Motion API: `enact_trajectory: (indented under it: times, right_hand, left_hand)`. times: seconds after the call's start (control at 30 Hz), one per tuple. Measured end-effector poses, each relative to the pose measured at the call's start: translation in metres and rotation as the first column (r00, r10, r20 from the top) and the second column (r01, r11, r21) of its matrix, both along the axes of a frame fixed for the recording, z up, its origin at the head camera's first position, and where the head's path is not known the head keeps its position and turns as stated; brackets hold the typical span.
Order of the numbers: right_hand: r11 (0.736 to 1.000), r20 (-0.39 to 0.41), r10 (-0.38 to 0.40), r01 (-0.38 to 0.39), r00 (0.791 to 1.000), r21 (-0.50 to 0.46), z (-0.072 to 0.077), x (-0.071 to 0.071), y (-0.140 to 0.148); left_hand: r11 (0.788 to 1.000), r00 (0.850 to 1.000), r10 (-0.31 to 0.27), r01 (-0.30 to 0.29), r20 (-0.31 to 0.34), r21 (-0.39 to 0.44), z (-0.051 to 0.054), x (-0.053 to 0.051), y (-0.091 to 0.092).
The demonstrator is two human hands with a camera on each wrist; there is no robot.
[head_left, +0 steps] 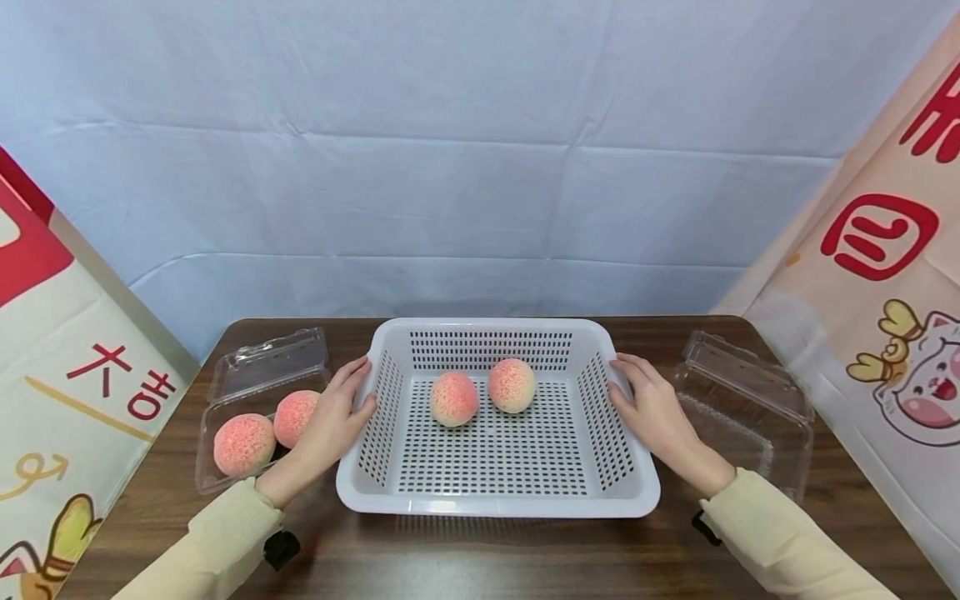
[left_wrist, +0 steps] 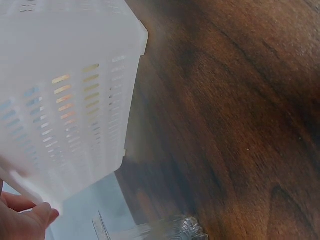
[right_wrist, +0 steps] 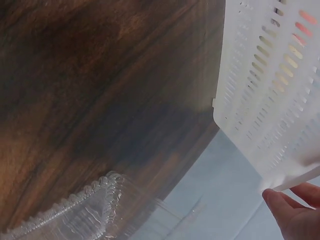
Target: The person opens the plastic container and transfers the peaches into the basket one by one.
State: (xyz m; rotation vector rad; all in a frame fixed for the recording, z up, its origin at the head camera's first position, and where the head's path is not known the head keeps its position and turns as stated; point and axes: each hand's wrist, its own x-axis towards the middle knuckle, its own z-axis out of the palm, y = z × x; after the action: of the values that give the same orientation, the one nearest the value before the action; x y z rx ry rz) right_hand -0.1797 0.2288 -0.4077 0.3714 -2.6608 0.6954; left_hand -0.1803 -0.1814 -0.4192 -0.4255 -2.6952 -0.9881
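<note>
At a dark wooden table [head_left: 480, 562], the left hand [head_left: 336, 417] and right hand [head_left: 657, 413] pinch opposite rims of a white basket [head_left: 498, 505] with bent fingers; clear containers [head_left: 742, 375] flank it, leaving narrow gaps.

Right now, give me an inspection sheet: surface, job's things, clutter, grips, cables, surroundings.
Surface: brown wood-grain table
Job's things: white basket, with two peach-like balls inside
Clutter: left clear container, lid open, holding two more balls; right clear container, lid open
Grips: left grip and right grip hold the basket at opposite side rims
Cables: nothing seen
Surroundings: pale blue backdrop behind; printed banners on both sides
</note>
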Motion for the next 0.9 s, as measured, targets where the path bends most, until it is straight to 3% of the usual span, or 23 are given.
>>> enact_trajectory:
  times: [0.2, 0.5, 0.9]
  right_hand:
    - [0.999, -0.039, 0.006, -0.007, 0.999, -0.032, -0.003, -0.002, 0.0]
    - [0.998, -0.031, 0.004, -0.005, 0.999, -0.059, -0.004, 0.0, 0.0]
    - [0.998, -0.045, 0.0, -0.003, 0.999, -0.058, -0.004, 0.0, 0.0]
  left_hand:
    - [0.999, 1.0, -0.01, 0.009, -0.028, -0.033, 0.001, -0.001, -0.001]
    - [0.999, 0.998, -0.026, 0.023, -0.065, -0.045, 0.004, -0.005, -0.006]
    - [0.997, 0.998, -0.028, 0.023, -0.058, -0.078, 0.011, -0.002, -0.021]
